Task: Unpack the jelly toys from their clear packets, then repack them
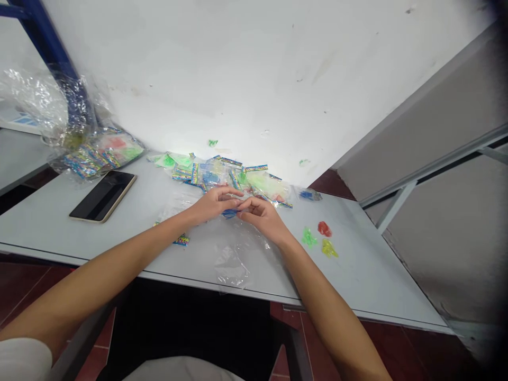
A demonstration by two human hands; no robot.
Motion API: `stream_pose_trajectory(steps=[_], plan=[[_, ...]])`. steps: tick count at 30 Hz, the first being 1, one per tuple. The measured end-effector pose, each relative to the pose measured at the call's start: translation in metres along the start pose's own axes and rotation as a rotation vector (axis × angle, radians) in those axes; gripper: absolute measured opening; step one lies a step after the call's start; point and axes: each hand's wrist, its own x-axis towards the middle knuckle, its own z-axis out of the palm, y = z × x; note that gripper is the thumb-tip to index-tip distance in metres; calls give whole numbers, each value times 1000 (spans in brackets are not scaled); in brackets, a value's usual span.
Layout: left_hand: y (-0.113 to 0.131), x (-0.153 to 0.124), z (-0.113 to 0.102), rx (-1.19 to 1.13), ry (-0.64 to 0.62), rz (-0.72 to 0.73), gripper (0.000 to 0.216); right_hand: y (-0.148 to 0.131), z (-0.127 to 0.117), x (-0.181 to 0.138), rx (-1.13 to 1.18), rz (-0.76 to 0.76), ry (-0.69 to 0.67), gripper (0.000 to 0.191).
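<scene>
My left hand and my right hand meet over the middle of the table, fingertips nearly touching. Between them is a small bunch of thin blue strands, which both hands pinch; its exact kind is too small to make out. Below my right hand lies a crumpled clear plastic bag. Under my left forearm, more clear packets with a colourful printed strip are partly hidden. Just beyond my fingers spreads a heap of clear packets with printed headers, holding green, blue and red contents.
On the right of the table are small green, red and yellow bunches. A packet with blue contents lies by the wall. Leftward are a phone and a large bag of packets.
</scene>
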Motion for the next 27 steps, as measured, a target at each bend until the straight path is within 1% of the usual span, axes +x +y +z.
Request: stream_pose_trajectory(steps=[5, 9, 12, 15, 17, 19, 21, 23, 25, 27], plan=[[0, 0, -2, 54, -40, 7, 28, -7, 5, -1, 95, 60, -74, 21], [-1, 1, -4, 98, -58, 12, 29, -8, 5, -2, 167, 102, -85, 21], [-4, 3, -6, 173, 30, 32, 32, -8, 4, -1, 162, 84, -6, 22], [-8, 5, -10, 353, 186, 90, 43, -8, 4, -1, 171, 40, 59, 21], [-10, 5, -12, 508, 263, 171, 50, -8, 3, -1, 199, 23, 54, 21], [-10, 5, -13, 625, 289, 285, 55, -7, 1, -1, 233, 10, 37, 21], [-9, 4, -15, 692, 271, 399, 56, -5, 0, -1, 256, 2, 21, 21], [-7, 3, -15, 745, 222, 477, 58, -4, -1, -1, 268, 1, 6, 21], [-6, 2, -15, 795, 126, 515, 62, -4, -2, -1, 275, 7, -31, 20], [-7, 1, -13, 829, -1, 520, 72, -5, -2, -1, 275, 17, -87, 19]])
